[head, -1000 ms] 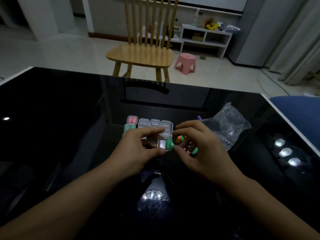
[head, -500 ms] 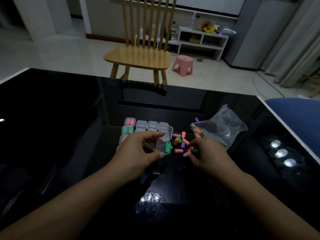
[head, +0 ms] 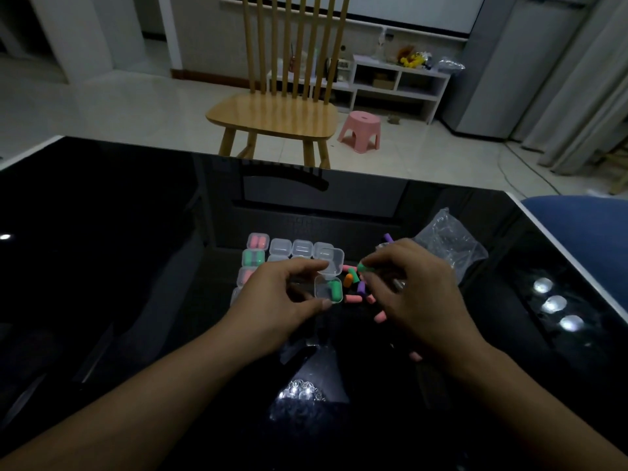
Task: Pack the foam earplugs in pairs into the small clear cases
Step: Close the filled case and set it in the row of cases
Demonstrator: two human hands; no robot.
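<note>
Just right of the open case [head: 328, 291] your left hand [head: 285, 307] steadies, your right hand [head: 411, 300] apparently pinches a green earplug [head: 362, 267], its long axis unclear.

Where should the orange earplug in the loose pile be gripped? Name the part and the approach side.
Pinch the orange earplug across its round sides near the upper end, coming from above. It lies tilted among other loose plugs, crowded by a green one and a purple earplug, with the open clear case close on its left, so only the top is free.
</note>
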